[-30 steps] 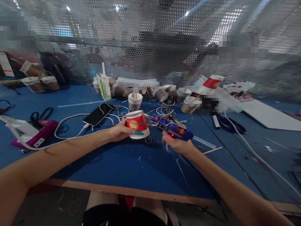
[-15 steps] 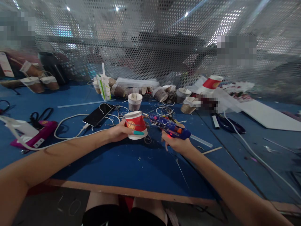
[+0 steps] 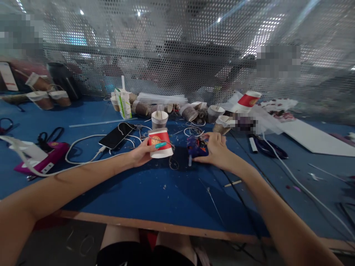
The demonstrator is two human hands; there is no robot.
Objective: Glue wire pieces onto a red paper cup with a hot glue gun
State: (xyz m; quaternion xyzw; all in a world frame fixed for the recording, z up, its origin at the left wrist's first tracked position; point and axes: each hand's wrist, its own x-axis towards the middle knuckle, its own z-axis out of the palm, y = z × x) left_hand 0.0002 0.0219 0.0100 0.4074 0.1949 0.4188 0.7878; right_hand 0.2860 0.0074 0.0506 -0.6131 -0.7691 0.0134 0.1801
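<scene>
My left hand (image 3: 141, 152) is closed round a red and white paper cup (image 3: 163, 149), thumb across its side, above the blue table. Thin brown twine (image 3: 173, 162) loops beside the cup's lower right edge. To the right, my right hand (image 3: 217, 149) grips a dark blue glue gun (image 3: 195, 147), which now points away with its rear end towards me. A clear glue stick (image 3: 190, 160) sticks out of that end. Behind the cup in my left hand stands a pale cup (image 3: 159, 120). A twine-wrapped cup (image 3: 221, 125) stands just beyond my right hand.
On the left lie a phone (image 3: 116, 135) with a white charging cable and a purple power strip (image 3: 46, 159). A drink carton (image 3: 124, 103) and several wrapped cups line the back. A white board (image 3: 318, 138) lies right. A black cord (image 3: 242, 203) runs under my right forearm.
My right hand has turned the glue gun, shifted its grip and moved slightly farther from me. The cup in my left hand has risen a little and tilted.
</scene>
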